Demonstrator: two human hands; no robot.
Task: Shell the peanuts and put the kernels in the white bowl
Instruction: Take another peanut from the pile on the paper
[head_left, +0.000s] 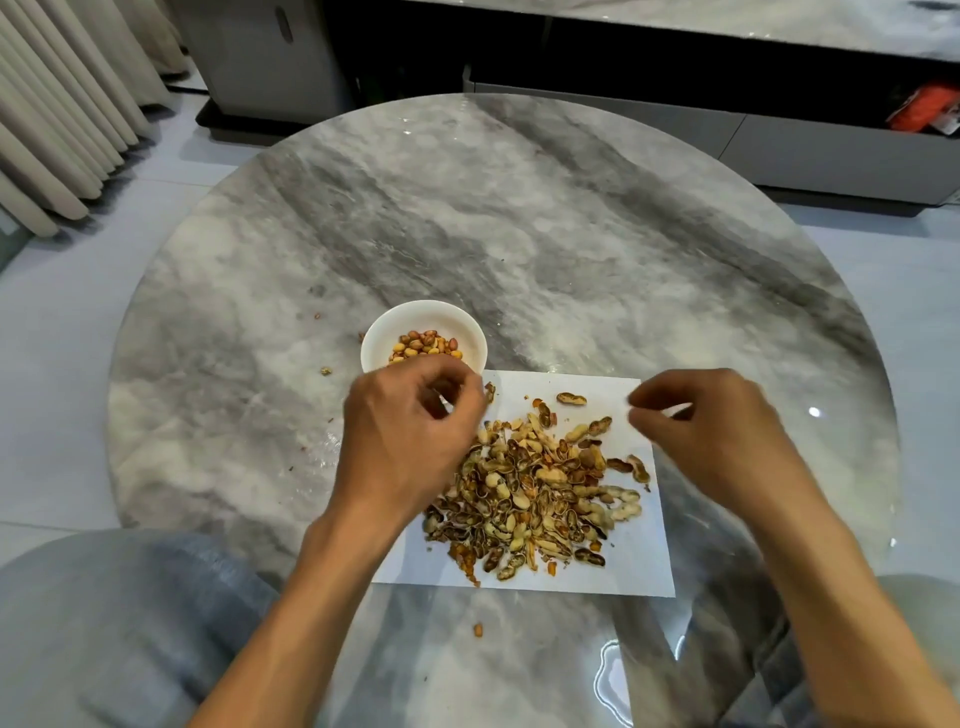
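Right now the left hand (410, 436) hovers at the near rim of the white bowl (423, 338), fingers curled; whether they pinch a kernel I cannot tell. Beside it, the right hand (711, 436), loosely curled and apparently empty, hangs nearer the unshelled peanuts (597, 426) on the paper (644, 561), below-left of its fingertips.

The left hand (410, 436) covers the near rim of the white bowl (423, 318) and the left edge of the paper sheet (644, 561); whether its curled fingers hold anything cannot be told. The right hand (711, 431) is motion-blurred, its fingertips indistinct. Both forearms run off the bottom edge.
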